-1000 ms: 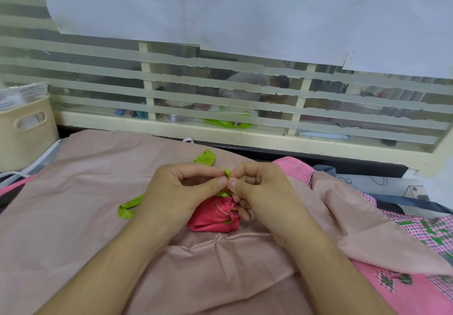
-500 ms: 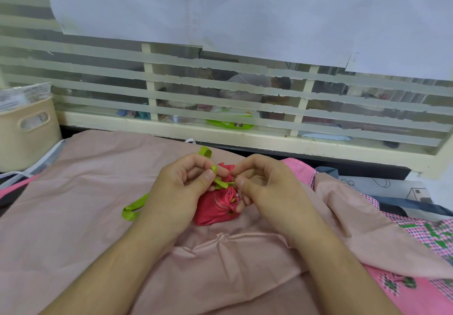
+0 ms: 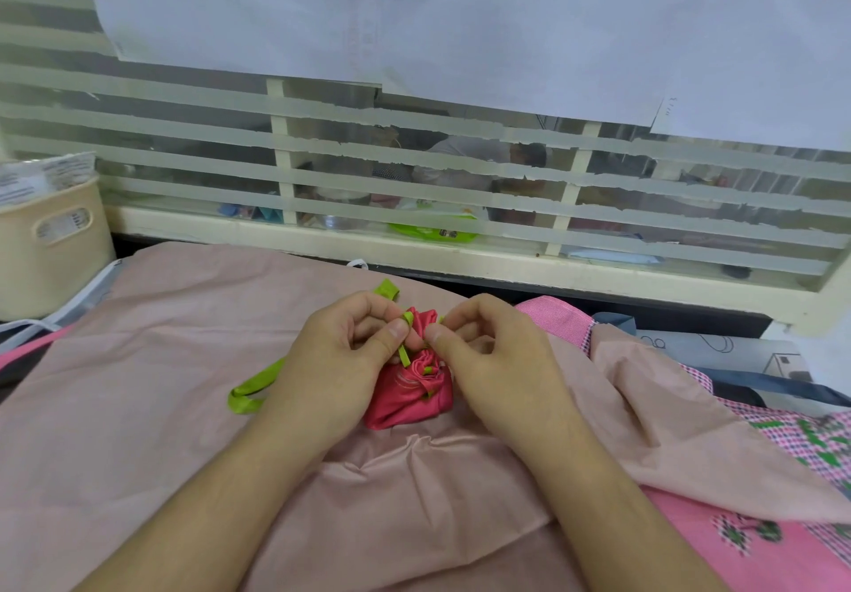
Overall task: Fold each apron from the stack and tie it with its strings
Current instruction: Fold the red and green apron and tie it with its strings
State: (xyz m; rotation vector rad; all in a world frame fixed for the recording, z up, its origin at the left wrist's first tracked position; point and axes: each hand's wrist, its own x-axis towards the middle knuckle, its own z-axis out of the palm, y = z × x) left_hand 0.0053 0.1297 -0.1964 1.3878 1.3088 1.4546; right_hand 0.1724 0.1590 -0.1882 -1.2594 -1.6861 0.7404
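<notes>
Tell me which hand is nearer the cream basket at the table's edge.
Left. The left hand pinches the green string over the red apron bundle, on the side toward the cream basket. The right hand is on the bundle's far side.

Two hands (image 3: 340, 356) (image 3: 497, 356), one folded apron (image 3: 410, 393)

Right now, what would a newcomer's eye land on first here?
The small red folded apron at centre, bundled tight on the pale pink cloth. Both hands work over it: the left hand pinches a bright green string, whose loose end trails left, and the right hand pinches another bit of it at the bundle's top. Behind, a window with frosted stripes spans the back.
</notes>
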